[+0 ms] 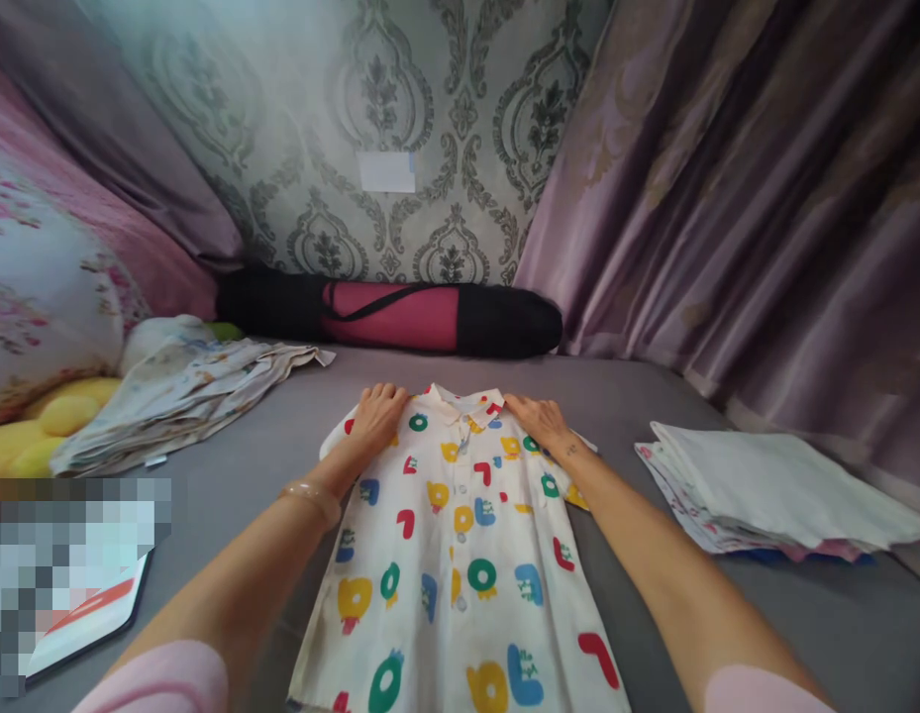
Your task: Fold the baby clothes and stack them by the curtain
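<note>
"Pale pink sleeves [162,678] are nearest us, with our bare forearms reaching forward from them. What are our fingers doing?"

"On our left hand [381,416], they bend close together over the shoulder of the white cloth shirt [460,535], printed with red, yellow, green and blue letter shapes. On our right hand [540,421], they bend a little at the other shoulder, touching it beside the collar. We can't tell whether either hand pinches the cloth or only presses it."

"And how does our shirt lie?"

"Spread flat, buttons up, collar away from us, along the middle of the grey cloth-covered bed [222,515]. We have a pale, glossy bangle [315,498] on the left wrist."

"What's farther out?"

"Toward the bed's right edge we see a stack of folded cloths [786,485], white on top. Toward the left edge are pale patterned cloths [199,396] in a loose pile, beside a yellow plush thing [62,416] and a white floral pillow [36,297]. Near our left forearm is a flat, pale object [110,604], mostly pixelated."

"Along the far edge?"

"We have a long black and dark-pink fabric bag [392,317] against the grey damask-patterned wall [460,119], with a shiny mauve curtain [689,198] to its right."
</note>
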`<action>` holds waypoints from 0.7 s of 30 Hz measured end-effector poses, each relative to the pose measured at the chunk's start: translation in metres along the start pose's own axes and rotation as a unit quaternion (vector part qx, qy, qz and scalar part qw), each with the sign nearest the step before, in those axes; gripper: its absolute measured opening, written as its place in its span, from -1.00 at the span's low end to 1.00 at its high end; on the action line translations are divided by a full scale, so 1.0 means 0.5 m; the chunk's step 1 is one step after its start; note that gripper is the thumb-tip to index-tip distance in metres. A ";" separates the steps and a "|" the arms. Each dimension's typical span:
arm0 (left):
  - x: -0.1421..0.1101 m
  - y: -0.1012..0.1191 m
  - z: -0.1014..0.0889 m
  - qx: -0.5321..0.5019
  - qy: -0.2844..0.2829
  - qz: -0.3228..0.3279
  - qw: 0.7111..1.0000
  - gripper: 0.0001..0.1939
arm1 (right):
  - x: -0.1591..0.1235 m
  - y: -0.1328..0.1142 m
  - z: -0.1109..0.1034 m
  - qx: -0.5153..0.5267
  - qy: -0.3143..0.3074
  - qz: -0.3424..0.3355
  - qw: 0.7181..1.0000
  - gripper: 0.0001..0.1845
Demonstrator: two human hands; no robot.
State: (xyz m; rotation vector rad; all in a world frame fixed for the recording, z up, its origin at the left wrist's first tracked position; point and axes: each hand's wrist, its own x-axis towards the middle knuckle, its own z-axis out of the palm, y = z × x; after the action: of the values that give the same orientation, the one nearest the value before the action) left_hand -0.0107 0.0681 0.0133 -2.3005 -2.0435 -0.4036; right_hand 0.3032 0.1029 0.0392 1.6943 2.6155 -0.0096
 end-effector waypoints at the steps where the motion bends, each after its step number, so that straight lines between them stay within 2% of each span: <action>1: 0.010 -0.002 0.001 -0.029 -0.029 -0.025 0.999 -0.70 | 0.006 0.003 0.004 0.042 0.000 0.011 0.999 -0.66; 3: 0.031 -0.008 0.001 -0.071 -0.077 -0.068 0.992 -0.68 | 0.019 0.009 0.013 0.117 0.005 0.033 0.993 -0.68; 6: 0.064 -0.011 -0.002 -0.100 -0.111 -0.100 0.984 -0.56 | 0.047 0.014 0.021 0.165 -0.001 0.066 0.984 -0.61; 9: 0.087 0.005 -0.004 -0.128 -0.130 -0.107 0.977 -0.53 | 0.076 0.014 0.021 0.202 -0.013 0.080 0.976 -0.50; 11: 0.095 0.022 -0.001 -0.143 -0.134 -0.098 0.976 -0.55 | 0.089 0.012 0.019 0.219 -0.015 0.073 0.973 -0.51; 14: 0.101 0.040 0.011 -0.163 -0.131 -0.081 0.975 -0.59 | 0.095 0.008 0.021 0.235 -0.012 0.052 0.970 -0.63; 18: 0.097 0.038 0.032 -0.184 -0.112 -0.057 0.975 -0.69 | 0.082 0.003 0.031 0.250 0.011 0.028 0.968 -0.75; 21: 0.080 0.036 0.039 -0.172 -0.028 -0.011 0.985 -0.70 | 0.066 -0.007 0.035 0.206 0.066 0.017 0.976 -0.73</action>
State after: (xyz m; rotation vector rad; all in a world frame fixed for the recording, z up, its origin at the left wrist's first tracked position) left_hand 0.0142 0.1087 0.0056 -2.5001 -2.1743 -0.7568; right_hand 0.2870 0.1313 0.0206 1.9157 2.8319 -0.4880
